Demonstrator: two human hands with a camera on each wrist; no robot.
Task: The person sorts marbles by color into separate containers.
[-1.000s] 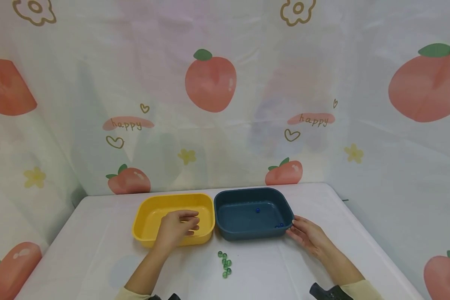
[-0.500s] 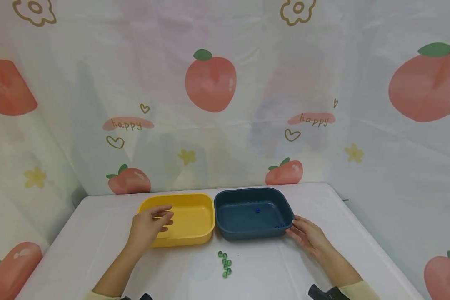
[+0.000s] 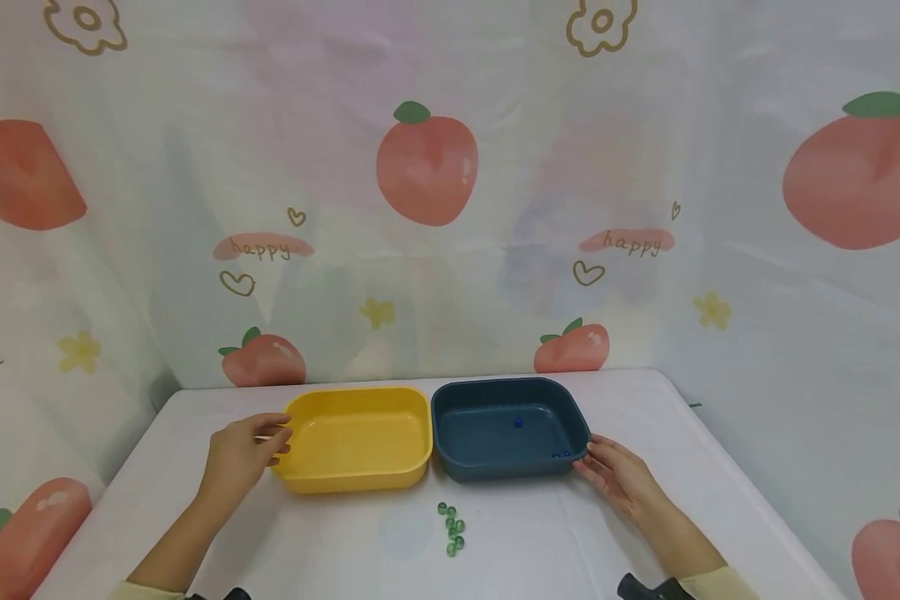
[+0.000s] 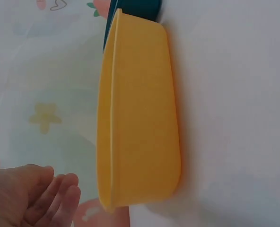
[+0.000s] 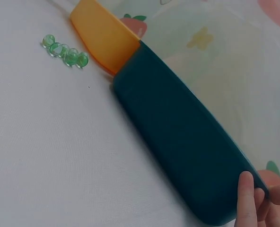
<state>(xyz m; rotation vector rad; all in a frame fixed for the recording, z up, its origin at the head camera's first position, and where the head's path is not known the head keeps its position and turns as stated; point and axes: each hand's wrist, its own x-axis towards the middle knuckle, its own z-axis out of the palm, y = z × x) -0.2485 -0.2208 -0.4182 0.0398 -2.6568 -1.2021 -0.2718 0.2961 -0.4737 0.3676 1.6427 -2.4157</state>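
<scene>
In the head view, a yellow rounded-rectangular tray, apparently plastic, (image 3: pixel 352 483) and a matching dark blue tray (image 3: pixel 506 472) sit side by side near the back edge of the white cloth-covered tabletop (image 3: pixel 345 546). A loose cluster of clear green glass-like marbles (image 3: pixel 460 526) lies in front of the trays' meeting ends, towards the tabletop's front edge, probably grouped there for either hand to reach. A few small deep-blue balls (image 3: pixel 518 422) rest in the dark blue tray, two by its front right corner. "happy" (image 3: pixel 263 247) is written twice on the peach-printed backdrop (image 3: pixel 525 167); no brand shows on either tray.

The left wrist view shows the left hand (image 4: pixel 33 196) apart from the yellow tray's left end, fingers loosely bent and holding nothing.

In the right wrist view, the right hand (image 5: pixel 263 203) pinches the dark blue tray's front right corner, one finger against the outer wall, seemingly to steady it.
</scene>
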